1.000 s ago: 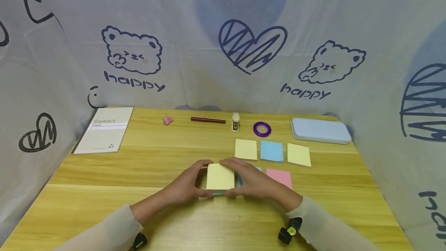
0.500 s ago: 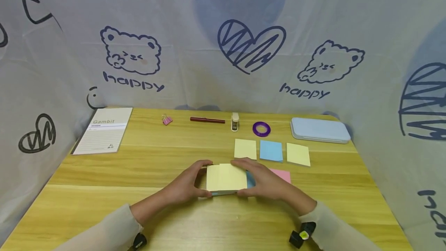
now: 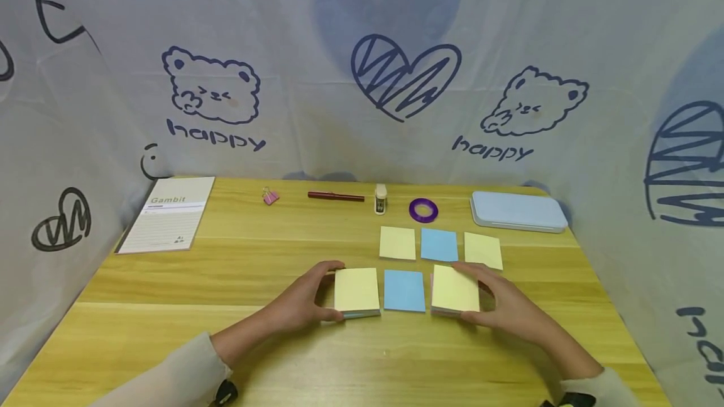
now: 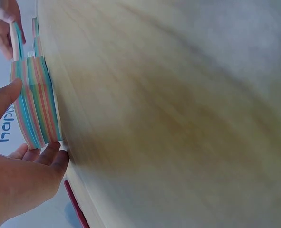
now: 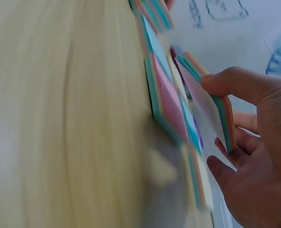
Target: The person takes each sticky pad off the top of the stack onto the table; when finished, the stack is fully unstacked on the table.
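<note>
My left hand [image 3: 308, 296] holds a stack of sticky note pads [image 3: 356, 291] on the table by its left side, thumb at the near edge and fingers at the far edge. Its layered coloured edges show in the left wrist view. My right hand [image 3: 503, 300] grips a yellow-topped sticky note pad [image 3: 455, 289] between thumb and fingers. In the right wrist view this pad hangs tilted, apart from the pink sticky note pad [image 5: 169, 99] below it. Between the hands lies a blue sticky note pad [image 3: 404, 291].
Behind lie a yellow pad [image 3: 398, 243], a blue pad [image 3: 438, 245] and another yellow pad [image 3: 482, 250]. Along the back are a notebook [image 3: 170, 215], binder clip [image 3: 270, 196], dark red pen [image 3: 336, 196], small white bottle [image 3: 380, 200], purple tape roll [image 3: 423, 200] and light blue case [image 3: 517, 211].
My right hand has carried the yellow-topped pad rightward from above the left stack, past the blue pad, to over the pink pad. The left hand has stayed at its stack.
</note>
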Motion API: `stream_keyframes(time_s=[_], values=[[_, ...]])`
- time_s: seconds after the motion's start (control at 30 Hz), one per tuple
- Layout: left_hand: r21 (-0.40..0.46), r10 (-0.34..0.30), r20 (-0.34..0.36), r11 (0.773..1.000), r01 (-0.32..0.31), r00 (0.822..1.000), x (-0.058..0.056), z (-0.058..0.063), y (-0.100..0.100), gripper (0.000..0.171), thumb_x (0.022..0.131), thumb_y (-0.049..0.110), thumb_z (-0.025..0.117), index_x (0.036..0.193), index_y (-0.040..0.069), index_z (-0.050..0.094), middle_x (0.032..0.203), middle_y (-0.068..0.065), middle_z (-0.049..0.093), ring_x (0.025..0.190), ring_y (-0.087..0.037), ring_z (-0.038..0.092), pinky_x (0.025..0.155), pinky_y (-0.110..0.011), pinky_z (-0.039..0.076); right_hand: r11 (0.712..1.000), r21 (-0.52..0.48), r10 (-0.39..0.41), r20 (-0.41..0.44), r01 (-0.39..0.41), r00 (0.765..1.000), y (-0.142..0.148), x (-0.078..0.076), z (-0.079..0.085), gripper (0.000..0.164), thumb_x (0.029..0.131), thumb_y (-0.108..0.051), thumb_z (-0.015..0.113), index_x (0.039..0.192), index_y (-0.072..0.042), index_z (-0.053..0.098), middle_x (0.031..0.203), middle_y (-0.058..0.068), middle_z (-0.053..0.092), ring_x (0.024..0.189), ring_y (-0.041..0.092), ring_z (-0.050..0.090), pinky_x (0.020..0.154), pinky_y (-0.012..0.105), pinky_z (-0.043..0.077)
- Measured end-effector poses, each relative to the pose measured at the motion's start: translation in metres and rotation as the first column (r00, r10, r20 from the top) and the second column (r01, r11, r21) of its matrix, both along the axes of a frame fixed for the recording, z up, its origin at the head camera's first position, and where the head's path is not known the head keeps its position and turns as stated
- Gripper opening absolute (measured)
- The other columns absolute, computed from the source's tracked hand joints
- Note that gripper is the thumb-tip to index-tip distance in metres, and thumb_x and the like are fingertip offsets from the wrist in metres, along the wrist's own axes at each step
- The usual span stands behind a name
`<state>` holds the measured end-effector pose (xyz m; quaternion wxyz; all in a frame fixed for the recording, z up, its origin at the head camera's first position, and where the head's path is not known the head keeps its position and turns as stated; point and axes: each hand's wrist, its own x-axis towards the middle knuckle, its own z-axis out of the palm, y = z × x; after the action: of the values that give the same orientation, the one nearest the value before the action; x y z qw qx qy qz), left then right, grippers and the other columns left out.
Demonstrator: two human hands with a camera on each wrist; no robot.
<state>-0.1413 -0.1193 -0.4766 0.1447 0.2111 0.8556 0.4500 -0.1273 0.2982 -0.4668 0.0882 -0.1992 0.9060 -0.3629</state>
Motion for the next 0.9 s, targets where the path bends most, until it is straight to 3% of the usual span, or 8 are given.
stream_keyframes(time_s=[0.1, 0.2, 0.47, 0.67, 0.77, 0.83, 0.9], values=[[0.002, -0.001, 0.003, 1.000, 0.001, 1.000, 0.000, 0.000, 0.000, 0.090, 0.080, 0.015, 0.091, 0.153, 0.006, 0.040, 0.148, -0.014, 0.051, 0.138, -0.034, 0.048, 0.118, -0.056, 0.034, 0.999, -0.010, -0.035, 0.009, 0.035, 0.999, 0.026, 0.006, -0.003, 0.086, 0.086, -0.037, 0.085, 0.157, -0.015, 0.042, 0.157, 0.012, 0.043, 0.144, 0.039, 0.039, 0.113, 0.012, 0.031], [0.006, -0.003, 0.006, 1.000, 0.003, 1.000, 0.000, 0.000, -0.001, 0.089, 0.080, 0.014, 0.091, 0.153, 0.006, 0.040, 0.148, -0.014, 0.052, 0.138, -0.034, 0.048, 0.118, -0.056, 0.034, 0.998, -0.020, -0.053, 0.008, 0.053, 0.999, 0.049, 0.011, -0.006, 0.085, 0.087, -0.035, 0.084, 0.157, -0.015, 0.041, 0.156, 0.016, 0.043, 0.143, 0.041, 0.037, 0.104, -0.001, 0.022], [0.018, -0.013, 0.016, 1.000, 0.013, 1.000, 0.000, -0.001, -0.001, 0.090, 0.080, 0.014, 0.090, 0.153, 0.005, 0.039, 0.148, -0.015, 0.051, 0.138, -0.033, 0.048, 0.118, -0.055, 0.034, 0.998, -0.034, -0.054, 0.002, 0.054, 0.999, 0.077, 0.013, -0.019, 0.082, 0.087, -0.029, 0.085, 0.156, -0.014, 0.043, 0.154, 0.017, 0.045, 0.140, 0.019, 0.039, 0.103, -0.001, 0.024], [0.010, -0.024, 0.020, 1.000, 0.023, 1.000, 0.000, -0.001, -0.001, 0.091, 0.081, 0.015, 0.090, 0.154, 0.005, 0.038, 0.148, -0.015, 0.051, 0.139, -0.034, 0.048, 0.118, -0.056, 0.033, 0.998, 0.044, -0.042, -0.016, 0.042, 0.999, 0.078, 0.012, -0.026, 0.086, 0.085, -0.028, 0.087, 0.157, -0.014, 0.041, 0.156, 0.014, 0.045, 0.140, 0.037, 0.040, 0.102, -0.002, 0.022], [-0.006, -0.027, 0.016, 1.000, 0.027, 0.999, -0.001, -0.001, -0.002, 0.092, 0.080, 0.015, 0.090, 0.155, 0.004, 0.037, 0.149, -0.016, 0.050, 0.140, -0.035, 0.046, 0.119, -0.055, 0.032, 0.992, 0.116, -0.037, -0.053, 0.043, 0.998, 0.077, 0.011, -0.026, 0.088, 0.085, -0.028, 0.087, 0.158, -0.016, 0.041, 0.156, 0.011, 0.046, 0.140, 0.039, 0.042, 0.101, -0.001, 0.022], [-0.016, -0.030, 0.020, 0.999, 0.031, 0.999, 0.000, -0.001, -0.002, 0.093, 0.081, 0.015, 0.090, 0.156, 0.002, 0.036, 0.152, -0.018, 0.049, 0.142, -0.037, 0.045, 0.120, -0.056, 0.031, 0.988, 0.148, -0.028, -0.069, 0.038, 0.997, 0.077, 0.011, -0.025, 0.087, 0.085, -0.028, 0.087, 0.158, -0.016, 0.041, 0.155, 0.012, 0.047, 0.139, 0.039, 0.044, 0.102, 0.003, 0.026], [-0.026, -0.033, 0.028, 0.999, 0.034, 0.999, -0.001, -0.001, -0.002, 0.094, 0.082, 0.016, 0.089, 0.156, 0.002, 0.034, 0.154, -0.020, 0.046, 0.144, -0.038, 0.042, 0.121, -0.056, 0.030, 0.985, 0.170, -0.020, -0.079, 0.033, 0.997, 0.076, 0.011, -0.022, 0.087, 0.084, -0.028, 0.087, 0.157, -0.015, 0.041, 0.154, 0.013, 0.048, 0.139, 0.040, 0.046, 0.106, 0.014, 0.037]])
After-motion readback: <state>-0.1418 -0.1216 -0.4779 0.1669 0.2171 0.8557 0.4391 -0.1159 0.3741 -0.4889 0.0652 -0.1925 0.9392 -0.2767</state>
